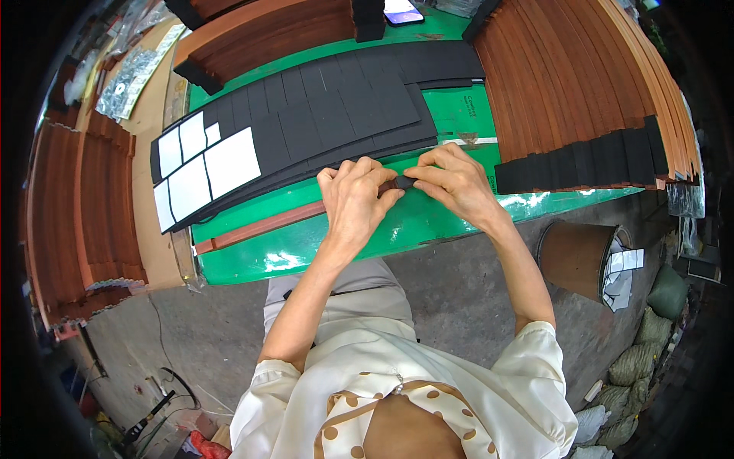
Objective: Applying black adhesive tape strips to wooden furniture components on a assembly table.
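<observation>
Near its black tip [404, 183], left grip [355, 197] and right grip [457, 186] pinch the brown strip [261, 227].

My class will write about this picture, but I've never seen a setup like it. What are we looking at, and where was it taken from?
There is no machine here: a person is working with two bare hands. The picture comes from a wide fisheye camera on the person's head, looking down, so straight edges bend near the rim.

The left hand holds a long, reddish-brown strip near one end. The right hand pinches a small black piece at that end; the fingers partly hide how the two fit together.

On the green tabletop, beyond the hands, lie overlapping black sheets, with white pieces at their left. To the right is a big stack of brown strips with black ends.
</observation>
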`<state>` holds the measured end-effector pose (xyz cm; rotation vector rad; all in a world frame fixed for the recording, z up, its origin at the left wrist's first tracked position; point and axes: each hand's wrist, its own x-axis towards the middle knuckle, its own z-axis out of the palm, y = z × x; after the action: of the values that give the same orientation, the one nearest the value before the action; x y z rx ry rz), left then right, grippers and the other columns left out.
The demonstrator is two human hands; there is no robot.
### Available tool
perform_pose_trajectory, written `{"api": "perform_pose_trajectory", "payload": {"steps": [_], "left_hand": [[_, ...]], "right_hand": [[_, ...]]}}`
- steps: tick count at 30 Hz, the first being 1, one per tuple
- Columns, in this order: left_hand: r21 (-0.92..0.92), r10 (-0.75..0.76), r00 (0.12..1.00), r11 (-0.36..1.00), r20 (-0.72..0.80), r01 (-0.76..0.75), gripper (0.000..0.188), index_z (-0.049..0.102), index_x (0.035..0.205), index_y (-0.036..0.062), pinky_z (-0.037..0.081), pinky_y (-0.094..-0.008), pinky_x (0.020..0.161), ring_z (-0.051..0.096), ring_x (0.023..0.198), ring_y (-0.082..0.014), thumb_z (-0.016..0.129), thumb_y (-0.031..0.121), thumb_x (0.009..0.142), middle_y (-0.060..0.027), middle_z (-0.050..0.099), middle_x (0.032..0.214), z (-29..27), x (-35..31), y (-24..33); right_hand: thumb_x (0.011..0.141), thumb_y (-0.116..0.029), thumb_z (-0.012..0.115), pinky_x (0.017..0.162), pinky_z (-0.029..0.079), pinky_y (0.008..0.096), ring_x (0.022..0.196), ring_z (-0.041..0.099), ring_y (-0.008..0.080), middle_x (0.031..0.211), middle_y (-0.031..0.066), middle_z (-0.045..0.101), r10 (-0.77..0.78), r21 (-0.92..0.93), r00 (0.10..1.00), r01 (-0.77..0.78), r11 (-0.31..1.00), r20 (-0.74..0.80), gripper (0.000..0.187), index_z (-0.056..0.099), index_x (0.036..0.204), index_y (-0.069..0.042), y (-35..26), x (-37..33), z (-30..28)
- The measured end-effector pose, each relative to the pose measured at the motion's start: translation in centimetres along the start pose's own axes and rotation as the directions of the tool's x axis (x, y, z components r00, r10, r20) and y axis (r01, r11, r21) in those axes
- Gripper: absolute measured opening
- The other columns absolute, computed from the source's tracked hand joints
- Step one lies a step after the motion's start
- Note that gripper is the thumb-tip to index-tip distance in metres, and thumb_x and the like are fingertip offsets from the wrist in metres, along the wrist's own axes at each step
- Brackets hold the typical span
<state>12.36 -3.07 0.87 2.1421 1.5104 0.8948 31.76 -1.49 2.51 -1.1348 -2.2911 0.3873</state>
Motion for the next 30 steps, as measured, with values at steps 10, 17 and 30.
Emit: {"api": "perform_pose_trajectory", "payload": {"steps": [10,17,30], "left_hand": [[-0.013,0.033,0.999,0.999,-0.009,-0.033,0.026,0.071,0.087,0.0085,0.031,-0.035,0.075,0.055,0.081,-0.0168,0.078,0.021,0.066,0.001,0.062,0.086,-0.1,0.0,-0.2],[-0.048,0.069,0.997,0.996,-0.031,-0.07,0.025,0.071,0.087,0.0084,0.031,-0.0336,0.074,0.055,0.077,-0.0164,0.078,0.016,0.065,0.001,0.063,0.083,-0.2,-0.2,-0.4],[-0.061,0.155,0.986,0.985,-0.058,-0.158,0.021,0.071,0.092,0.0079,0.032,-0.0329,0.074,0.056,0.074,-0.0151,0.074,0.015,0.072,0.0008,0.064,0.083,0.1,0.1,-0.1]], "right_hand": [[0.071,-0.009,0.073,0.065,0.048,0.0319,0.081,0.056,0.0182,0.087,0.0005,0.061,-0.002,-0.008,1.0,0.002,1.0,-0.003,0.023,0.072,0.095,-0.01,-0.1,0.1,0.0],[0.071,-0.009,0.073,0.064,0.048,0.0314,0.08,0.056,0.0178,0.087,0.0001,0.061,0.001,-0.02,1.0,-0.001,1.0,-0.002,0.023,0.072,0.094,-0.01,-0.3,0.0,0.1],[0.082,-0.014,0.068,0.085,0.047,0.032,0.101,0.059,0.0231,0.111,0.0095,0.061,0.335,0.284,0.939,-0.302,0.91,-0.075,0.031,0.066,0.112,-0.006,2.3,-1.7,-2.1]]}}
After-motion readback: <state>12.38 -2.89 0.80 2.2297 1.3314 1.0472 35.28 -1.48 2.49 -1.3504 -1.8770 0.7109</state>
